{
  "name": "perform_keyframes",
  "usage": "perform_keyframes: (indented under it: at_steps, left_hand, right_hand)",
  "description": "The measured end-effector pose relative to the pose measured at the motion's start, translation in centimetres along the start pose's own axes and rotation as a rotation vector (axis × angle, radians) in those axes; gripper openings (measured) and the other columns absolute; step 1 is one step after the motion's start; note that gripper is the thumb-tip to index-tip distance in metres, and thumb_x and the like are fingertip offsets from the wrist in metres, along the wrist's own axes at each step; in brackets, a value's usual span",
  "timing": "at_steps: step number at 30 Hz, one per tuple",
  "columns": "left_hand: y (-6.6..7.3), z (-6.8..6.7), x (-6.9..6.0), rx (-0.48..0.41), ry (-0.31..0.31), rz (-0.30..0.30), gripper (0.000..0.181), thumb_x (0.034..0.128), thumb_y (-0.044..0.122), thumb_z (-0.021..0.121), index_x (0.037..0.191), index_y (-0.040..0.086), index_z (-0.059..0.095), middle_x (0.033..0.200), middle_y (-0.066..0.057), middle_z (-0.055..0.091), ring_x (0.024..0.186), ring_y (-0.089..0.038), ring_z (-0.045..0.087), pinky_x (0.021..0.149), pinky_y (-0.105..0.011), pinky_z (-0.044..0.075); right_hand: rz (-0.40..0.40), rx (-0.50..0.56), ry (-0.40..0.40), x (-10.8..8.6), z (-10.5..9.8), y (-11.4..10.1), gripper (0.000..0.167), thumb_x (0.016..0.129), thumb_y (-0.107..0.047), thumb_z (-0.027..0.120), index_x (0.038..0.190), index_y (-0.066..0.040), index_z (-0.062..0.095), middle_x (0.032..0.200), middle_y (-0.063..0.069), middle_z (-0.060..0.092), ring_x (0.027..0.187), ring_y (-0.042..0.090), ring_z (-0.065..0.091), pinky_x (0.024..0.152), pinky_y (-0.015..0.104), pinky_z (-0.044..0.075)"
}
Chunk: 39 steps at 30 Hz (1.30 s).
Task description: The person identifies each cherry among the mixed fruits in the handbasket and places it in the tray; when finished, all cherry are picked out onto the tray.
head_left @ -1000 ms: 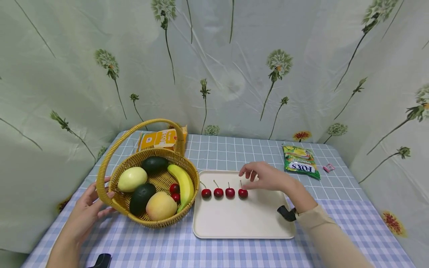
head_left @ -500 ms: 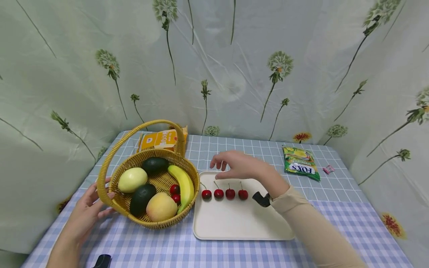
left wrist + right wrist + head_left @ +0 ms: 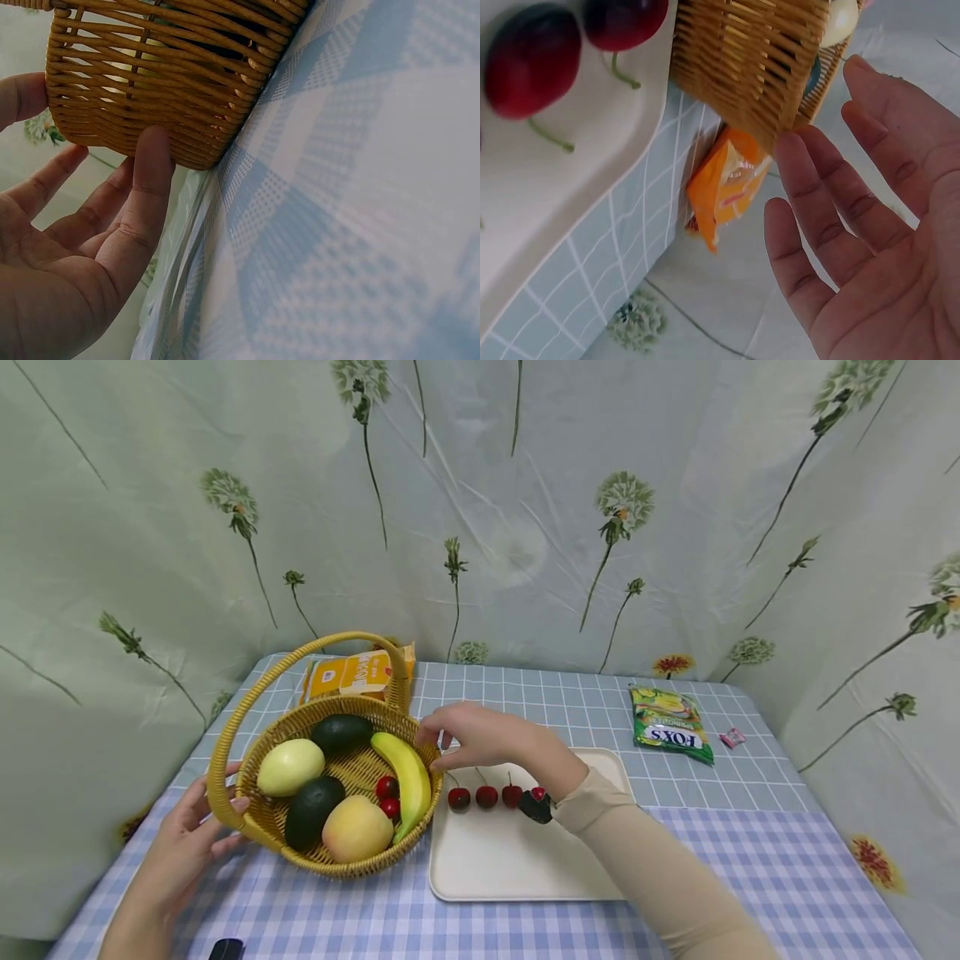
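The wicker basket (image 3: 352, 868) stands at the left of the table, holding a banana (image 3: 409, 781), a peach (image 3: 357, 829), two dark green fruits, a pale yellow-green fruit (image 3: 291, 767) and two cherries. My left hand (image 3: 176, 847) touches the basket's left side with its fingertips, fingers spread, as the left wrist view (image 3: 82, 255) shows. At the basket's right rim is my right hand (image 3: 472, 735), fingers loosely bent and nothing held; in the right wrist view the hand (image 3: 877, 217) is close beside the wicker. Several cherries (image 3: 486, 797) lie in a row on the cream tray (image 3: 517, 868).
An orange packet (image 3: 356, 674) lies behind the basket. To the back right are a green and yellow FOX'S bag (image 3: 672, 724) and a small pink wrapped candy (image 3: 732, 737). My right sleeve (image 3: 660, 868) passes over the tray's right part.
My right hand has moved left from above the cherries, across the tray, to the basket's right rim. My left hand has stayed at the basket's left side.
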<state>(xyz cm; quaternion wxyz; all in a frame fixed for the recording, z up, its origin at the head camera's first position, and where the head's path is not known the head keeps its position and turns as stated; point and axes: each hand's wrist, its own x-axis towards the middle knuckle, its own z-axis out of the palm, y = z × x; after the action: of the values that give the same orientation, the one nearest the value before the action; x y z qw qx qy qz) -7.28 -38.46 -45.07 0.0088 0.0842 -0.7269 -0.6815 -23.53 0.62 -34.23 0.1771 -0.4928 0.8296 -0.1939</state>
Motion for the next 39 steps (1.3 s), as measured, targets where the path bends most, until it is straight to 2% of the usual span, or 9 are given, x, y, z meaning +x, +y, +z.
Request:
perform_keyframes:
  at_steps: [5, 8, 11, 18, 22, 25, 31, 39]
  left_hand:
    - [-0.1, 0.0, 0.1, -0.046, -0.014, 0.02, 0.054, 0.1106, 0.008, 0.058, 0.158, 0.029, 0.044, 0.123, 0.022, 0.06, 0.108, 0.007, 0.064, 0.074, -0.029, 0.064]
    - [-0.2, -0.1, 0.1, -0.078, -0.021, 0.018, 0.055, 0.1106, 0.007, 0.058, 0.158, 0.03, 0.044, 0.123, 0.02, 0.059, 0.108, 0.006, 0.065, 0.075, -0.029, 0.064]
    - [-0.4, -0.2, 0.1, -0.09, -0.025, 0.018, 0.055, 0.1105, 0.005, 0.057, 0.158, 0.03, 0.045, 0.122, 0.02, 0.061, 0.107, 0.004, 0.067, 0.075, -0.029, 0.065]
    - [-0.5, -0.2, -0.1, -0.103, -0.017, 0.007, 0.055, 0.1106, 0.005, 0.057, 0.157, 0.031, 0.045, 0.122, 0.022, 0.062, 0.107, 0.004, 0.067, 0.076, -0.029, 0.064]
    - [-0.3, -0.2, 0.0, -0.102, -0.02, 0.001, 0.055, 0.1109, 0.006, 0.056, 0.158, 0.031, 0.044, 0.123, 0.022, 0.062, 0.107, 0.004, 0.067, 0.076, -0.028, 0.064]
    - [-0.3, -0.2, 0.0, -0.105, -0.029, 0.008, 0.055, 0.111, 0.005, 0.056, 0.159, 0.03, 0.043, 0.124, 0.021, 0.062, 0.108, 0.004, 0.068, 0.076, -0.029, 0.064]
    - [-0.6, -0.4, -0.1, -0.105, -0.032, 0.012, 0.056, 0.1109, 0.005, 0.056, 0.159, 0.03, 0.043, 0.126, 0.021, 0.06, 0.109, 0.005, 0.067, 0.076, -0.029, 0.064]
    - [-0.5, -0.4, 0.0, -0.09, -0.031, 0.021, 0.057, 0.111, 0.005, 0.056, 0.16, 0.029, 0.042, 0.127, 0.02, 0.059, 0.111, 0.006, 0.065, 0.077, -0.029, 0.064]
  right_hand:
    - [-0.006, -0.049, -0.031, 1.3, 0.2, -0.5, 0.032, 0.101, -0.02, 0.078, 0.131, -0.01, 0.073, 0.118, 0.008, 0.074, 0.102, 0.016, 0.068, 0.092, 0.026, 0.056]
    - [-0.006, -0.059, -0.056, 2.1, 0.4, -0.9, 0.032, 0.101, -0.019, 0.078, 0.131, -0.01, 0.072, 0.116, 0.009, 0.073, 0.096, 0.013, 0.065, 0.088, 0.022, 0.053]
    - [0.008, -0.063, -0.092, 2.9, 0.6, -1.4, 0.034, 0.1, -0.019, 0.079, 0.132, -0.01, 0.071, 0.118, 0.008, 0.072, 0.095, 0.014, 0.063, 0.088, 0.022, 0.052]
    - [0.069, -0.094, -0.175, 4.3, 0.6, -3.2, 0.042, 0.098, -0.019, 0.082, 0.138, -0.014, 0.07, 0.129, 0.007, 0.072, 0.117, 0.02, 0.065, 0.095, 0.026, 0.055]
    - [0.074, -0.098, -0.213, 5.3, 0.6, -3.8, 0.045, 0.096, -0.017, 0.083, 0.139, -0.015, 0.069, 0.132, 0.008, 0.071, 0.12, 0.021, 0.065, 0.095, 0.025, 0.055]
    - [0.098, -0.096, -0.25, 6.1, 0.9, -4.1, 0.049, 0.094, -0.017, 0.086, 0.14, -0.017, 0.068, 0.132, 0.007, 0.07, 0.119, 0.018, 0.063, 0.095, 0.024, 0.055]
    - [0.144, -0.157, -0.322, 7.8, 1.7, -4.7, 0.055, 0.09, -0.019, 0.089, 0.141, -0.021, 0.067, 0.118, 0.001, 0.067, 0.103, 0.013, 0.057, 0.082, 0.024, 0.053]
    - [0.233, -0.283, -0.407, 9.5, 2.3, -6.2, 0.06, 0.086, -0.022, 0.092, 0.138, -0.033, 0.065, 0.134, -0.011, 0.064, 0.113, 0.008, 0.055, 0.087, 0.025, 0.054]
